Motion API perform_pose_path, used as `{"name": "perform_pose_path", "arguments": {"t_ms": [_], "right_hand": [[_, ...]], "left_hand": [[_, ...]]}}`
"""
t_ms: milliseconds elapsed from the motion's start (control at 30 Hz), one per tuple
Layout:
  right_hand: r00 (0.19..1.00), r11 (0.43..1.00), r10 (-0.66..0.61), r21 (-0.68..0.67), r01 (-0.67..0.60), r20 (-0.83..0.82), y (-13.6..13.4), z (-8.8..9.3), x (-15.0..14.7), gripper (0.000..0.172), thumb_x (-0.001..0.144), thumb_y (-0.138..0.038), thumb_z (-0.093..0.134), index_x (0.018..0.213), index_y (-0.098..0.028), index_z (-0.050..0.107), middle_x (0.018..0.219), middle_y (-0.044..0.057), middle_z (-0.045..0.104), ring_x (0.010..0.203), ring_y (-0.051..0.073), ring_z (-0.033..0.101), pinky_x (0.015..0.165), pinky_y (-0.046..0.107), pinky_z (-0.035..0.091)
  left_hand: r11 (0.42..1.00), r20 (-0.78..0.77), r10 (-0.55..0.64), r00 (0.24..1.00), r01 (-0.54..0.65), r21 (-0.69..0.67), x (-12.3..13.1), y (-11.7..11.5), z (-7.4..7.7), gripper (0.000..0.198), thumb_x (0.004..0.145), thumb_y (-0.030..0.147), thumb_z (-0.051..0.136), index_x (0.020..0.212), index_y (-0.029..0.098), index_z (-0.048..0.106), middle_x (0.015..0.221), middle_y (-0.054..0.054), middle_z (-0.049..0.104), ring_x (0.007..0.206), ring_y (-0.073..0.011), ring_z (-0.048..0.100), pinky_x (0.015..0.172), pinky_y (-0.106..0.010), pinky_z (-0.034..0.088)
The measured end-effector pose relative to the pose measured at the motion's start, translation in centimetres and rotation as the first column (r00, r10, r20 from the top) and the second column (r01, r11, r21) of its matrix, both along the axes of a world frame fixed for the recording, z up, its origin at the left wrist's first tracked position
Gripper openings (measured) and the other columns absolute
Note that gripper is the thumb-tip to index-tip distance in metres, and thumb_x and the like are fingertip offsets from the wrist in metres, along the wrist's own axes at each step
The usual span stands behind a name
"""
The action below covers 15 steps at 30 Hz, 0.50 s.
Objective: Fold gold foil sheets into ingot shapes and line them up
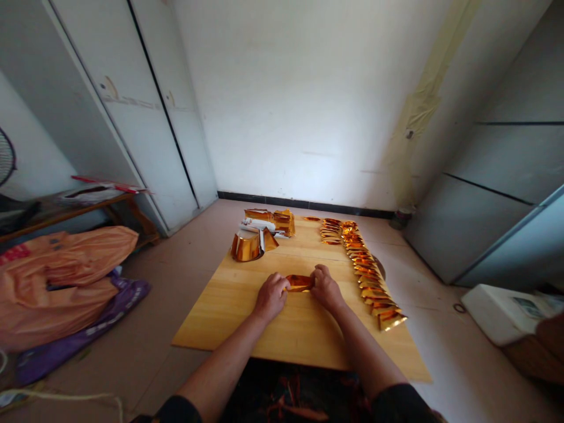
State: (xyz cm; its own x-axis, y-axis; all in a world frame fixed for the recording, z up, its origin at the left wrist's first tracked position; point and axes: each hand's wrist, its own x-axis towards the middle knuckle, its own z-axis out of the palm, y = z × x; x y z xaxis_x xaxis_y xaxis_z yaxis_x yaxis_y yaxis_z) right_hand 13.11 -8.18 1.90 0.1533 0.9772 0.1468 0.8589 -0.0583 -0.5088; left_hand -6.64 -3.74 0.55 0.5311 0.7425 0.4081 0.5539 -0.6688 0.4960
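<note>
Between my two hands is a folded piece of shiny gold foil paper [300, 283], held just over the wooden table. My left hand [272, 295] pinches its left end, and my right hand [326, 288] grips the right end. The fingertips partly cover both ends. Along the table's right side runs a long overlapping row of folded gold foil pieces [365, 267]. A shorter stack of similar pieces [330, 231] lies beside its far end. At the far left of the table sit a curled gold foil sheet [247, 244] and a pile of gold sheets [284, 222].
The wooden table [211, 317] stands on a tiled floor. Orange and purple bags [66, 288] lie on the left, near a low wooden bench [127, 202]. A grey cabinet [132, 100] and a grey refrigerator [476, 217] flank the white wall. A white box [502, 314] is at right.
</note>
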Motion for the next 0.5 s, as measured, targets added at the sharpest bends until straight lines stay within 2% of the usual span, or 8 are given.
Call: {"name": "perform_pose_path", "arguments": {"t_ms": [133,267,367,500], "right_hand": [[0.997,0.999,0.030,0.036,-0.028,-0.069,-0.3,-0.4,0.3,0.018,0.068,-0.009,0.053,0.082,-0.020,0.057,0.122,0.005,0.048,0.091,0.013,0.057,0.073,0.022,0.042],[0.991,0.996,0.085,-0.007,-0.086,-0.107,-0.3,0.1,0.3,0.017,0.070,-0.013,0.054,0.084,-0.020,0.059,0.102,0.003,0.056,0.083,0.013,0.056,0.070,0.021,0.041],[0.988,0.995,0.052,-0.076,-0.064,-0.147,-0.3,0.6,0.2,0.018,0.072,-0.019,0.055,0.090,-0.019,0.060,0.090,0.002,0.060,0.077,0.013,0.055,0.067,0.021,0.040],[0.988,0.993,-0.009,-0.118,-0.009,-0.153,-0.2,0.7,0.1,0.026,0.070,-0.024,0.060,0.095,-0.020,0.061,0.086,0.000,0.063,0.076,0.014,0.056,0.066,0.021,0.039]], "left_hand": [[0.998,-0.009,-0.047,0.999,0.048,0.042,-0.2,-0.3,0.1,0.024,0.072,0.000,0.047,0.074,0.020,0.059,0.082,-0.002,0.054,0.085,-0.0156,0.050,0.075,-0.026,0.041],[0.997,-0.064,-0.053,0.997,0.056,0.046,-0.4,-0.6,0.5,0.024,0.068,0.000,0.049,0.073,0.020,0.061,0.081,-0.003,0.059,0.084,-0.0175,0.051,0.076,-0.030,0.040],[0.999,-0.097,-0.039,0.994,0.042,0.031,-0.4,-0.8,0.8,0.016,0.070,0.007,0.053,0.072,0.020,0.063,0.083,-0.004,0.061,0.087,-0.0188,0.052,0.079,-0.032,0.041],[0.999,-0.100,-0.028,0.995,0.030,0.016,-0.3,-0.8,1.1,0.012,0.077,0.016,0.054,0.067,0.020,0.060,0.082,-0.004,0.060,0.086,-0.0180,0.053,0.078,-0.030,0.041]]}}
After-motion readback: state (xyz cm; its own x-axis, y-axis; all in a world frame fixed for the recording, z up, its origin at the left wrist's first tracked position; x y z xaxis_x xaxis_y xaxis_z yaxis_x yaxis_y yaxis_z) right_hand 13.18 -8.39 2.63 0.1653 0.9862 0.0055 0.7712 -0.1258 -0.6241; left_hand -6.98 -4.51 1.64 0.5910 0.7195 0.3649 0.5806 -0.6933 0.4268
